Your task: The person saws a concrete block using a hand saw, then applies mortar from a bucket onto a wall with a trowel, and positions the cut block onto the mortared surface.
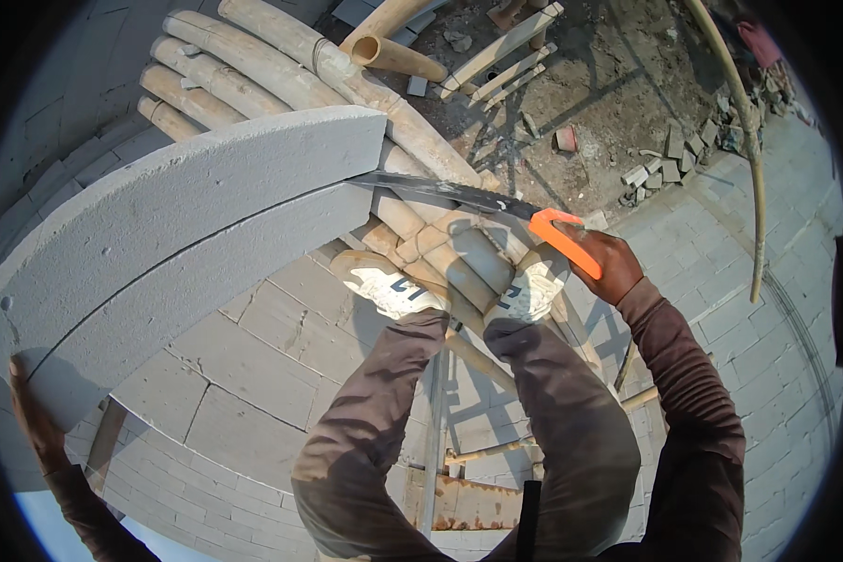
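Note:
A long light-grey aerated concrete block (211, 192) lies at the left, looking curved in the fisheye picture. A thin dark line runs along its length. My right hand (615, 267) is closed around the orange handle of a hand saw (450, 191). The saw's dark blade points left, and its tip meets the block's right end where the line comes out. Against the block's near left end rests my left hand (37, 421), its fingers stretched along the surface, partly hidden by the block.
My shoes (393, 286) stand on bamboo poles (253, 80) lashed together beneath me. Broken block pieces (670, 164) lie on the ground at the upper right. A single bamboo pole (747, 140) slants down at the right. Block walls (262, 351) rise below and around.

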Available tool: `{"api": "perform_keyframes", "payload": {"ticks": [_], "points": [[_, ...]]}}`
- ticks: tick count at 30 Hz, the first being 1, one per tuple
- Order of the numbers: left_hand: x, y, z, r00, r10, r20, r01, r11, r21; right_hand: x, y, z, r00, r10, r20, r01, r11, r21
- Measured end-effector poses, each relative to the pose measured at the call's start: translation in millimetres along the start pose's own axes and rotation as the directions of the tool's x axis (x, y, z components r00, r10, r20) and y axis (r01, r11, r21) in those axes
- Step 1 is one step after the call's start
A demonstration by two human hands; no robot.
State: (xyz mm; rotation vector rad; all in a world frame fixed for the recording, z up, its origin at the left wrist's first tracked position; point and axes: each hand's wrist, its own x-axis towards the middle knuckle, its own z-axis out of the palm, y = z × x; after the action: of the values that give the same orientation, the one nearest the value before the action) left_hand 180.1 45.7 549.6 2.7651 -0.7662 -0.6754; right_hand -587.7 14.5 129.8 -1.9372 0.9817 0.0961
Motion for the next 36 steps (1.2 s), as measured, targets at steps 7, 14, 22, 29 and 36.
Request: {"api": "perform_keyframes", "payload": {"ticks": [7,14,22,29,36], "points": [[11,-1,-3,0.994,0.003,0.106,0.0,1.0,-0.023,140,-86,51,0.994,-0.001,0.105,-0.013,0.991,0.131],[29,-5,-19,1.0,-0.001,0.013,0.002,0.999,-0.054,-22,3,11,0.979,0.146,0.143,-0.145,0.989,-0.018],[-8,5,13,0.993,0.081,0.082,-0.086,0.995,0.048,94,-67,46,0.983,0.147,0.112,-0.159,0.982,0.106],[-72,55,65,0.988,0.152,-0.005,-0.152,0.987,0.045,-46,-29,-13,0.962,0.256,0.092,-0.25,0.966,-0.07],[-115,45,77,0.982,0.189,0.016,-0.187,0.977,-0.105,-207,-161,-186,0.925,0.369,-0.091,-0.365,0.929,0.058]]}}
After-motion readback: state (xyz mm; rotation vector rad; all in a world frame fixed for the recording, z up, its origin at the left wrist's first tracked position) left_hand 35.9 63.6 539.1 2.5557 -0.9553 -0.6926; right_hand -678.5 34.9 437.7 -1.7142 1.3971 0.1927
